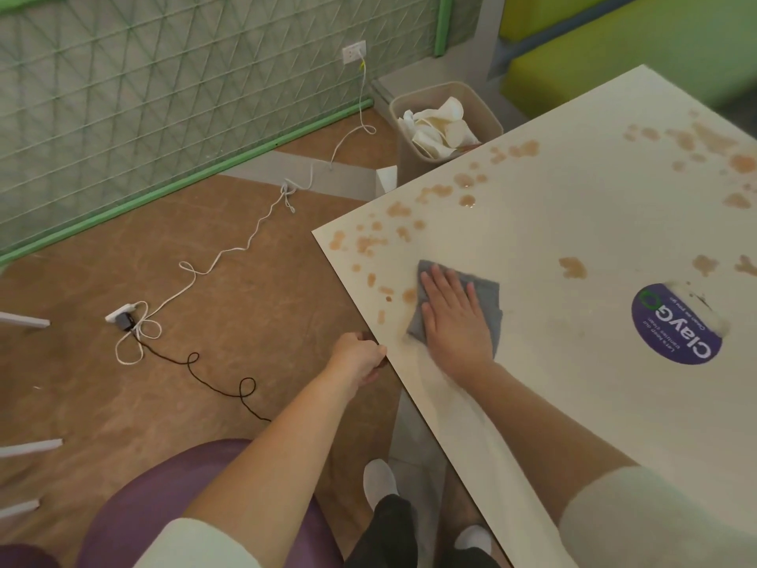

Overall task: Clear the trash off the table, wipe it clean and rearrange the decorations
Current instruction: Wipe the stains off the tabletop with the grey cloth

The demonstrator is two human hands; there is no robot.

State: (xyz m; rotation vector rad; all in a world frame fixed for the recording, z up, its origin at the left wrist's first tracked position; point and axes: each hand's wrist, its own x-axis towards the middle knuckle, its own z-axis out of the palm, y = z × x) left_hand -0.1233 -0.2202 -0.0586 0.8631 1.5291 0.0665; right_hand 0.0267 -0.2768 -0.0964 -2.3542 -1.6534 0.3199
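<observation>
— Where is the cloth?

— A grey cloth (471, 309) lies on the cream table (573, 223) near its left corner, pinned under the right hand (454, 317). The fingers are straight and slightly spread, the palm flat on top; cloth shows beyond the fingertips and along the hand's right side.

— And the other hand?

— The left hand (360, 358) grips the table's edge just beside the cloth, fingers curled under the rim, thumb on top.

— Which way does the cloth run?

— Its long axis follows the hand, from the near edge toward the far side of the table, one corner pointing at the brown stains (368, 243) speckling the corner.

— What else is in view?

— More stains spread across the far side; a round purple ClayGo sticker (676, 325) sits to the right. A beige bin (446, 129) holding crumpled paper cups stands on the floor beyond the table, with a white cable (229, 252) trailing to a wall outlet (354, 51).
</observation>
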